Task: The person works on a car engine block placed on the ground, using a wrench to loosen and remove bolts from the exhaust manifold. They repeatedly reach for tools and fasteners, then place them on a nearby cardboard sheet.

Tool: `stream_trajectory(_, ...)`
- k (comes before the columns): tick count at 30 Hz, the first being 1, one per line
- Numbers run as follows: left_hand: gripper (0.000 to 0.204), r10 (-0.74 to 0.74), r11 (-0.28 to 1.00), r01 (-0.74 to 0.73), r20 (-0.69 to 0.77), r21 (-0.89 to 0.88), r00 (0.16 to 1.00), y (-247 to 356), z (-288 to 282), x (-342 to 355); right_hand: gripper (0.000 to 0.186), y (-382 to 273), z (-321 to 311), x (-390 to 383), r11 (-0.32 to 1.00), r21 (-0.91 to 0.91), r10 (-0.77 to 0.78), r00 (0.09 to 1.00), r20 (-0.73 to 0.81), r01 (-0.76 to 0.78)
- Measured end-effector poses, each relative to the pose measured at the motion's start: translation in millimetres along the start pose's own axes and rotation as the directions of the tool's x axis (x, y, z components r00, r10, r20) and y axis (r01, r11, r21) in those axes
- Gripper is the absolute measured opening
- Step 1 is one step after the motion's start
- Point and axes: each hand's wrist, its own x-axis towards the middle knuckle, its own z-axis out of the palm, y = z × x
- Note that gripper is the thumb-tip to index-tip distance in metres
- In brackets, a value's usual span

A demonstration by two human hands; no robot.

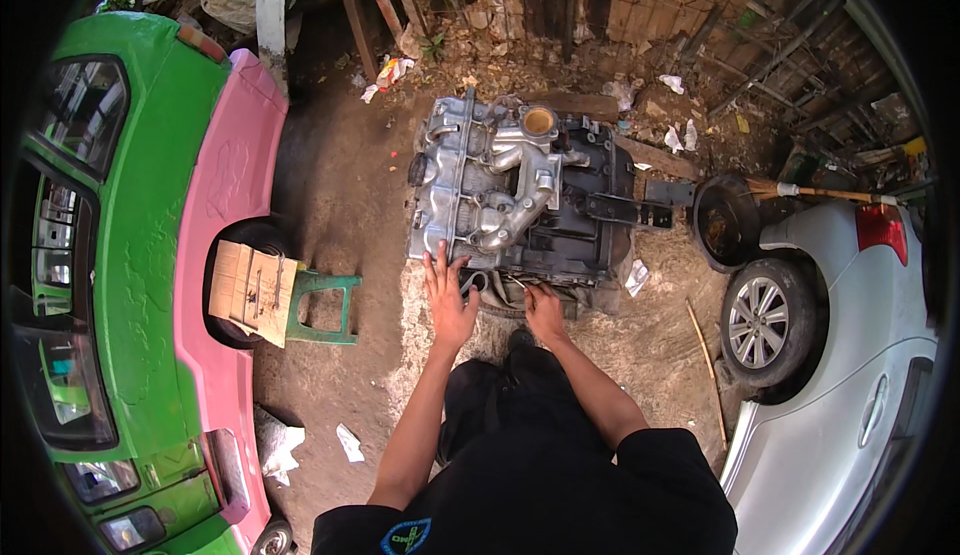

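Observation:
An engine (435, 195) lies on the concrete ahead of me, with a silver cover on its left, a branched intake manifold (540, 185) and a dark body on the right. My left hand (450, 300) has its fingers apart, fingertips against the engine's lower left edge beside a dark curved part. My right hand (545, 310) pinches a thin metal tool (517, 283) at the front edge; the tool's far end is too small to make out. Dark material, partly hidden, lies under that edge.
A green and pink van (140, 235) stands left, beside a green stool (340, 310) holding cardboard (230, 280) with tools. A silver car (840, 435), black basin (725, 205), broom (805, 192) and thin stick (705, 355) are right. Scrap, litter and a wall (600, 5) line the back.

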Motion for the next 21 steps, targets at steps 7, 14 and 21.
stream_trajectory(7,0.056,0.012,1.0,-0.012,-0.023,0.001,1.0,-0.6,1.2,-0.3,0.022,-4.0,-8.0,1.6,1.0,0.001,0.004,1.0,-0.021,-0.004)
stream_trajectory(14,0.056,-0.017,1.0,0.017,-0.009,-0.007,1.0,-0.1,1.9,-0.1,0.047,-14.7,-26.1,-0.8,0.985,-0.142,-0.109,0.993,-0.053,0.1)
stream_trajectory(21,0.056,-0.019,1.0,0.019,-0.007,-0.021,1.0,0.9,1.0,-0.8,0.027,-24.8,-29.0,3.1,0.976,-0.171,-0.151,0.984,-0.092,0.134)
